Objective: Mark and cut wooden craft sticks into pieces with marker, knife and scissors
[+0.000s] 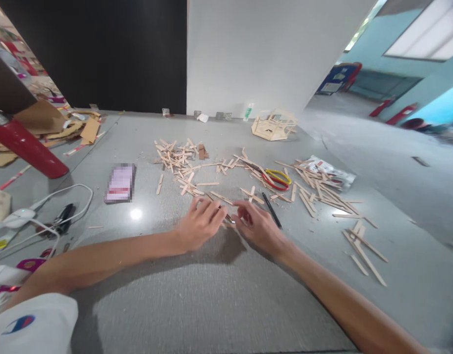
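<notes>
I am holding my left hand (201,223) and right hand (259,225) half-curled near a craft stick (222,198), blur hiding whether fingers grip anything.

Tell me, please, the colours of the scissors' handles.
Scissors' handles: one yellow, one red, in the head view.

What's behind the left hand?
Beyond the left hand, loose wooden sticks lie on the grey tabletop. Whatever is hidden by the palm itself can't be seen.
</notes>
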`<state>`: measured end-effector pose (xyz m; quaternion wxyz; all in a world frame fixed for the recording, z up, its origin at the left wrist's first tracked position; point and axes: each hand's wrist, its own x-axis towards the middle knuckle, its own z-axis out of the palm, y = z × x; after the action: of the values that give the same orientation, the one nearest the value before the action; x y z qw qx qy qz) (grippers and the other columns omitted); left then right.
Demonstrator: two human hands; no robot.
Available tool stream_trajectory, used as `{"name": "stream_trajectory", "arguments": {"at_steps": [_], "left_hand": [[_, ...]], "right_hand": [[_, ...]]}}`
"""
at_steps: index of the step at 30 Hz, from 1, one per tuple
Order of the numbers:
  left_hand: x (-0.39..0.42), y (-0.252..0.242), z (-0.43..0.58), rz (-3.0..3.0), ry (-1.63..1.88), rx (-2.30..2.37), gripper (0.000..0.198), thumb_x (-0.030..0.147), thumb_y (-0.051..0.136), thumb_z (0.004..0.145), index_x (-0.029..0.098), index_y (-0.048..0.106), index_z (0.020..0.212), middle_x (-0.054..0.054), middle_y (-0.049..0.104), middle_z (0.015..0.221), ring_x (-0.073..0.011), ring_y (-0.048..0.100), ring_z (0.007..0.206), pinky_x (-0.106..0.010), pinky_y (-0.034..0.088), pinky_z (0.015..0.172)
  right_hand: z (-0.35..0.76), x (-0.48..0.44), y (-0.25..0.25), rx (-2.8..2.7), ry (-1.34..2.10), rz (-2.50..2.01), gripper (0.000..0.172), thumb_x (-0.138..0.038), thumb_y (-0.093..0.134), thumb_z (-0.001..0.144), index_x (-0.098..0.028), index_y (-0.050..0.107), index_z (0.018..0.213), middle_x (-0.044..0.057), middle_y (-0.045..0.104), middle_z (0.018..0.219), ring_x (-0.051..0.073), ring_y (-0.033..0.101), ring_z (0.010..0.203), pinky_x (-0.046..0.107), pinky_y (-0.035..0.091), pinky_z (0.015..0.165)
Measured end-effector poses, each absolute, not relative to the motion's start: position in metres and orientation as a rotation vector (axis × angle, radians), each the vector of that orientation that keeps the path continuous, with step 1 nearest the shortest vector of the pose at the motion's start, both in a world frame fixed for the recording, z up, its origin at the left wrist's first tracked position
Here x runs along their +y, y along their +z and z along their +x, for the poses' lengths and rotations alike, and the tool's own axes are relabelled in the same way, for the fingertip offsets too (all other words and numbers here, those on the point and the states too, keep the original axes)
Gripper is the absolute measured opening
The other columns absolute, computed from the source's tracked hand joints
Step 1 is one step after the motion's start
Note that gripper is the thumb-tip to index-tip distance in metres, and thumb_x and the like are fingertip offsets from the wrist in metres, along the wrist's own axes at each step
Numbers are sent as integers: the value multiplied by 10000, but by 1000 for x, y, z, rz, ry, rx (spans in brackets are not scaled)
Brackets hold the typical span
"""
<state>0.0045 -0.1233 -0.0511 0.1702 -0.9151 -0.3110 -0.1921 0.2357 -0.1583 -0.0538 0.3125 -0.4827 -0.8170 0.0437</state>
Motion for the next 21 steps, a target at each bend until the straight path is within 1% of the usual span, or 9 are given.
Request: {"name": "stream_trajectory", "arguments": {"at_steps": [2, 4, 6, 8, 11, 13, 15, 18, 21], "left_hand": [[-129, -54, 5, -2623, -666, -722, 293, 73, 426, 1028, 187, 612, 1223, -97, 723, 1147, -203, 670, 992, -401, 471, 972], [-133, -57, 6, -2660, -749, -563, 272, 95, 441, 1038, 194, 609, 1228, -84, 729, 1142, -197, 672, 984, -424, 461, 1007], [-137, -58, 6, -2703, -762, -457, 276, 101, 456, 1035, 199, 599, 1250, -73, 732, 1124, -203, 672, 1000, -447, 450, 1037], [-141, -54, 6, -2729, -735, -419, 282, 97, 465, 1028, 186, 592, 1264, -80, 731, 1126, -219, 670, 1036, -452, 452, 1041], [-149, -42, 6, -2741, -590, -527, 351, 73, 495, 983, 120, 563, 1323, -142, 706, 1226, -255, 660, 1097, -446, 470, 1025], [-158, -36, 6, -2757, -391, -663, 453, 69, 566, 917, 43, 537, 1368, -193, 695, 1232, -295, 658, 1118, -443, 490, 994], [-169, -35, 7, -2767, -201, -751, 442, 106, 621, 894, 2, 577, 1321, -221, 699, 1213, -325, 670, 1096, -450, 512, 950], [-183, -42, 9, -2734, -77, -760, 383, 207, 586, 976, 15, 613, 1307, -258, 669, 1314, -360, 660, 1169, -471, 517, 947], [-192, -51, 10, -2672, -75, -784, 363, 219, 526, 1016, 40, 638, 1311, -256, 661, 1364, -364, 632, 1256, -465, 513, 967]], "right_hand": [[234, -161, -56, -2128, 192, -1268, 339, -248, 547, 1007, -204, 537, 1343, 12, 692, 796, 142, 606, 565, 259, 516, 580], [233, -163, -58, -2172, 238, -1172, 466, -201, 528, 996, -215, 465, 1457, 0, 707, 808, 125, 593, 544, 241, 512, 574], [231, -166, -58, -2238, 220, -1055, 449, -147, 503, 982, -234, 518, 1421, 19, 733, 859, 136, 642, 612, 246, 522, 607], [230, -167, -56, -2268, 185, -993, 343, -121, 498, 975, -226, 615, 1281, 45, 737, 893, 160, 681, 691, 257, 524, 618], [230, -166, -52, -2255, 141, -1015, 217, -133, 494, 1012, -200, 660, 1134, 68, 723, 890, 178, 694, 732, 268, 534, 628], [234, -163, -52, -2273, 66, -1047, 208, -151, 491, 1039, -190, 664, 1148, 85, 738, 926, 188, 712, 764, 278, 548, 648], [241, -159, -55, -2318, -31, -1089, 234, -158, 498, 1044, -187, 667, 1203, 103, 761, 999, 205, 736, 805, 293, 562, 659], [251, -152, -61, -2404, -99, -1150, 321, -127, 501, 1022, -204, 674, 1281, 122, 769, 1101, 234, 760, 868, 318, 585, 677], [258, -147, -63, -2507, -73, -1161, 426, -60, 501, 976, -205, 659, 1344, 149, 745, 1214, 271, 761, 1010, 346, 615, 736]]}}
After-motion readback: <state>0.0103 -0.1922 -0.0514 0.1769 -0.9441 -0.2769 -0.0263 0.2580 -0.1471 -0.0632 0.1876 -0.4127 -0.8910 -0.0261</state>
